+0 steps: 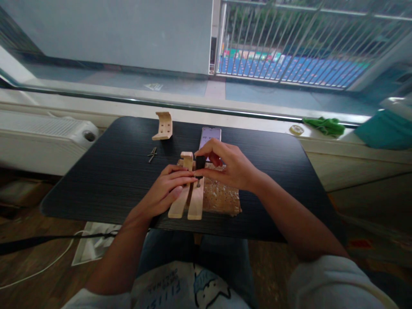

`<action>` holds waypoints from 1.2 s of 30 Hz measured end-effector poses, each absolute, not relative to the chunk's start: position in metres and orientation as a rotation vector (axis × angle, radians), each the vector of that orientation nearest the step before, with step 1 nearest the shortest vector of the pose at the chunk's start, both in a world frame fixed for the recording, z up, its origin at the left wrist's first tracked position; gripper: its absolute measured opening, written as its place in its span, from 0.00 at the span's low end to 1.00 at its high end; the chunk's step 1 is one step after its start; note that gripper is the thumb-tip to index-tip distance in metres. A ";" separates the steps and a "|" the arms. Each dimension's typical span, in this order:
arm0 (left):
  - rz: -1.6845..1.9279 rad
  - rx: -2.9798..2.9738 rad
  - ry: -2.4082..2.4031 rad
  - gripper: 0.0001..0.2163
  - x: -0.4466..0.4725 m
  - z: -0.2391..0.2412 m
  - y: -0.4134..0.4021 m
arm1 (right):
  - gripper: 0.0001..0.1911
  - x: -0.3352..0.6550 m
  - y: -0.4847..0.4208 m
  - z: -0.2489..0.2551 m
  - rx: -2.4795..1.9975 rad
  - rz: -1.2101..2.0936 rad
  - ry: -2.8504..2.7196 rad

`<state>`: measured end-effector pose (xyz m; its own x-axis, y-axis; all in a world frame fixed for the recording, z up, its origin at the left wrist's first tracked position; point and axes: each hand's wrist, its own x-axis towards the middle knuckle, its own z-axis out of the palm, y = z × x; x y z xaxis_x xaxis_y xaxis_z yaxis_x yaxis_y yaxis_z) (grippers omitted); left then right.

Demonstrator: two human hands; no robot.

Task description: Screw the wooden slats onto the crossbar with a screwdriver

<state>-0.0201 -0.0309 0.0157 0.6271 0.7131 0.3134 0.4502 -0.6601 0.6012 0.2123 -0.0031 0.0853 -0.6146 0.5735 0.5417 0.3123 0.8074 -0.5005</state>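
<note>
My left hand (167, 189) lies with fingers stretched out over a pale wooden piece made of two long strips, pressing it down. The left strip (177, 208) and the right strip (195, 208) have a narrow gap between them, and a curved wooden end (187, 157) rises at the far side. My right hand (227, 165) grips the black handle of a short screwdriver (200, 162), held upright. Its tip meets what looks like a screw (198, 183) in the right strip. Under the strips is a brown board (222, 195) dotted with holes, its surface shiny.
On the black table (128, 171) stand a curved wooden part with holes (165, 125) and several loose screws (152, 154). A phone (210, 134) lies beyond my right hand. A tape roll (296, 130) and green cloth (325, 125) rest on the windowsill. A radiator (45, 137) is at left.
</note>
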 end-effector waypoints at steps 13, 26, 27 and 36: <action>0.746 2.396 0.929 0.21 -0.020 0.018 -0.032 | 0.10 0.209 -0.004 0.085 -0.503 0.278 -2.242; 0.775 2.425 0.886 0.21 -0.020 0.016 -0.031 | 0.11 0.219 -0.005 0.096 -0.499 0.543 -2.359; 0.769 2.421 0.893 0.21 -0.020 0.016 -0.031 | 0.11 0.219 -0.005 0.096 -0.509 0.553 -2.356; 0.747 2.451 0.908 0.21 -0.021 0.014 -0.029 | 0.10 0.216 -0.004 0.098 -0.434 0.582 -2.356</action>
